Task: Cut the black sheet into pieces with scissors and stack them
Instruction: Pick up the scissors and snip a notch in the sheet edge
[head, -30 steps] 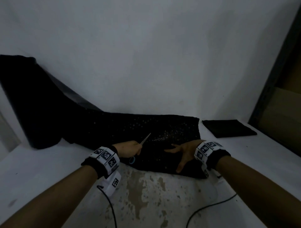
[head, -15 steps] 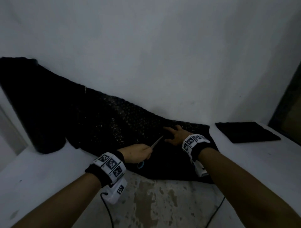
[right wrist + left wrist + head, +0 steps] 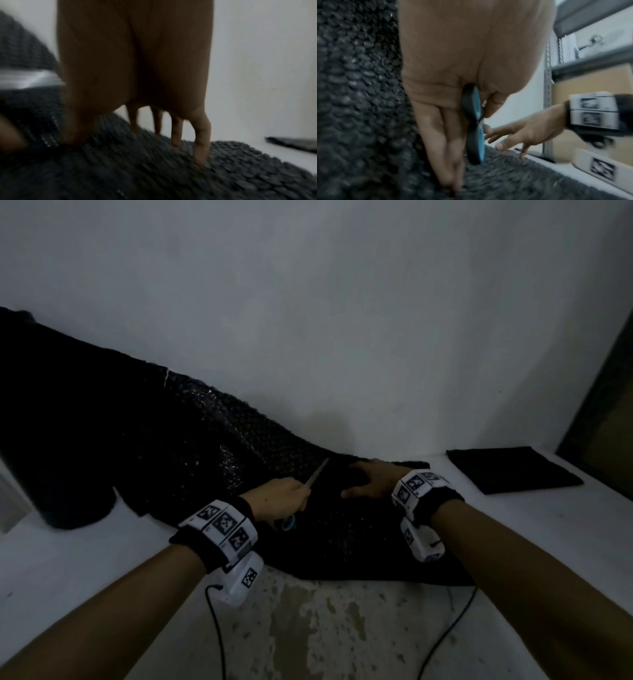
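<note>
Since earlier, the right hand (image 3: 371, 479) stays spread on the black sheet (image 3: 171, 446) at frame centre; the left hand (image 3: 279, 501) still grips the scissors (image 3: 308, 491).

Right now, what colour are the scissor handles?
The scissors have light blue handles with black edging, clearest in the left wrist view.

No words, brands or numbers can be read anywhere here. The only signs are black-and-white square code patterns on the left wristband (image 3: 224, 523) and the right wristband (image 3: 416, 482), and they carry no legible characters.
</note>
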`<state>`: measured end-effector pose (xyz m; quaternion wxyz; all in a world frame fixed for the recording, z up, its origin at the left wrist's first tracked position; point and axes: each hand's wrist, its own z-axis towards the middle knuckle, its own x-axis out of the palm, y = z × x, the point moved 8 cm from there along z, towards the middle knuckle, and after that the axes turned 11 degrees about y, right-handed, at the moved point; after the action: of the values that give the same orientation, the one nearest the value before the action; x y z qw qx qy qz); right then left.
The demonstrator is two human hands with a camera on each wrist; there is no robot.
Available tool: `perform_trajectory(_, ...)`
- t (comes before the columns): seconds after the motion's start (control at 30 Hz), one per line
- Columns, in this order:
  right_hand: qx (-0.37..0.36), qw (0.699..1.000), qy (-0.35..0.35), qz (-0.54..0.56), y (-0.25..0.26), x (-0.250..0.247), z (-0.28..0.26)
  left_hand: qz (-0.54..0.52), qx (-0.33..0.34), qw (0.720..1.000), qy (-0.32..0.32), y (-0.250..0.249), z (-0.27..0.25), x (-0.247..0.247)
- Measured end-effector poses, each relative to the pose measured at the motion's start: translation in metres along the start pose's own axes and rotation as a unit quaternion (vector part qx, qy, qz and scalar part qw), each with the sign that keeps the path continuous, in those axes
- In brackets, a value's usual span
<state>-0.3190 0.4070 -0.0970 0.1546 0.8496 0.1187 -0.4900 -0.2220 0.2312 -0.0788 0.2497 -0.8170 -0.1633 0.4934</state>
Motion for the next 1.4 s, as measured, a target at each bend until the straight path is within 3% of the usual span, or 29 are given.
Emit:
perform_trajectory(0.1, -0.036, 0.995, -0.074, 0.055, 0.01, -0.024, -0.034, -0.06, 0.002, 0.998, -0.035, -0.006, -0.002, -0.008)
perform_trajectory(0.17, -0.079, 0.979, -0.103, 0.159, 0.016, -0.028, -0.057, -0.126, 0.005, 0.99, -0.055, -0.015, -0.006, -0.009)
perform_trajectory(0.3, -0.157, 0.913, -0.067, 0.372, 0.04, -0.011, -0.102, -0.318, 0.022, 0.946, -0.066, -0.034, -0.019, 0.005)
perform_trajectory(0.4, -0.187, 0.884, -0.044, 0.425, 0.054, 0.002, -0.126, -0.404, 0.043, 0.912, -0.061, -0.048, -0.029, 0.018)
perform_trajectory(0.47, -0.188, 0.886, -0.058, 0.419, 0.056, 0.008, -0.135, -0.423, 0.053, 0.902, -0.063, -0.056, -0.034, 0.023)
perform_trajectory(0.63, -0.172, 0.915, -0.139, 0.338, 0.048, 0.011, -0.151, -0.387, 0.038, 0.915, -0.107, -0.062, -0.047, 0.024)
perform_trajectory(0.9, -0.149, 0.933, -0.18, 0.273, 0.038, 0.031, -0.167, -0.436, 0.003, 0.899, -0.042, -0.047, -0.055, 0.045)
perform_trajectory(1.13, -0.109, 0.954, -0.181, 0.21, 0.039, 0.053, -0.167, -0.372, 0.035, 0.927, 0.021, -0.059, -0.053, 0.067)
perform_trajectory(1.2, -0.109, 0.945, -0.146, 0.273, 0.028, 0.063, -0.16, -0.344, 0.053, 0.937, 0.025, -0.059, -0.054, 0.07)
perform_trajectory(1.23, -0.107, 0.932, -0.124, 0.323, 0.021, 0.069, -0.158, -0.3, 0.061, 0.952, 0.017, -0.056, -0.055, 0.069)
perform_trajectory(1.3, -0.098, 0.903, -0.085, 0.411, 0.009, 0.081, -0.159, -0.091, 0.071, 0.993, -0.001, -0.047, -0.054, 0.066)
perform_trajectory(1.4, -0.092, 0.881, -0.061, 0.461, -0.004, 0.092, -0.168, 0.161, 0.048, 0.986, 0.021, -0.027, -0.053, 0.075)
